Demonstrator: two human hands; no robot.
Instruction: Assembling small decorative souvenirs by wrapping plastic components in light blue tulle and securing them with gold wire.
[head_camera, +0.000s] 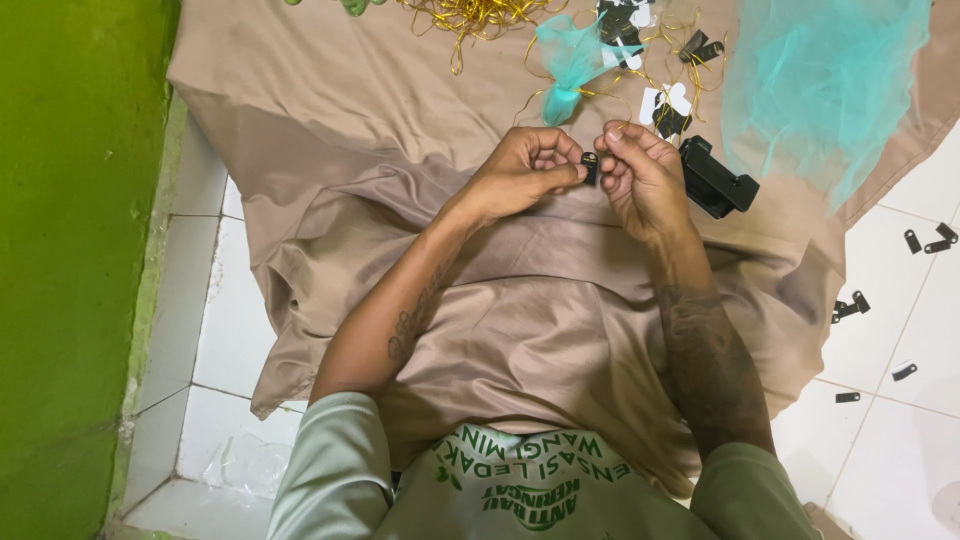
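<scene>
My left hand (528, 168) and my right hand (640, 172) meet above a tan cloth (330, 130) spread over my lap and the floor. Between the fingertips of both hands sits a small black tag (590, 166), pinched from both sides. Just beyond the hands lies a small teal mesh pouch (570, 70) tied with thin gold string (480, 18). A few more black and white tags (668, 112) lie by my right hand.
A black boxy tool (715, 180) rests on the cloth right of my right hand. A heap of teal netting (825, 80) lies at the upper right. Loose black tags (850, 305) are scattered on the white floor tiles at right. A green wall (70, 250) stands at left.
</scene>
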